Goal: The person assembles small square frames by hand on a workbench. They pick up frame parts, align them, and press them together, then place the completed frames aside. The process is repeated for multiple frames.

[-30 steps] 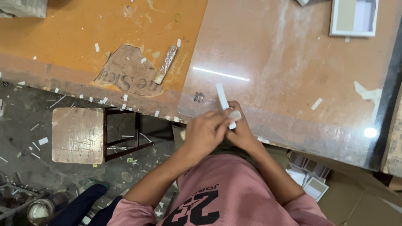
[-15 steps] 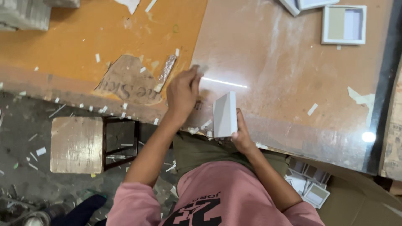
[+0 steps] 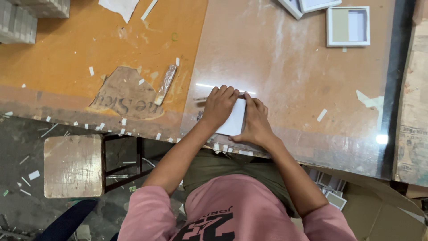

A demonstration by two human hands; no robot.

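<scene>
A white flat rectangular card [image 3: 234, 121] lies on the glass-covered part of the worktable [image 3: 294, 89], near the front edge. My left hand [image 3: 218, 107] rests on the card's left half, with its fingers curled over the far edge. The card's right side is held by my right hand [image 3: 256, 122], fingers along the edge and thumb at the near corner. Both hands press the card flat against the glass. A thin dark strip shows just beyond the fingertips.
White shallow frames [image 3: 347, 26] lie at the far right. A stack of pale pieces [image 3: 31, 18] sits far left on the orange surface. A wrapped stick [image 3: 165, 85] and several tape scraps lie about. A wooden stool [image 3: 73, 165] stands below left, more frames [image 3: 332, 189] below right.
My hands held a thin white strip at the table's edge. Then the left hand reached forward while the right held the card upright. Now the card lies flat under both hands.
</scene>
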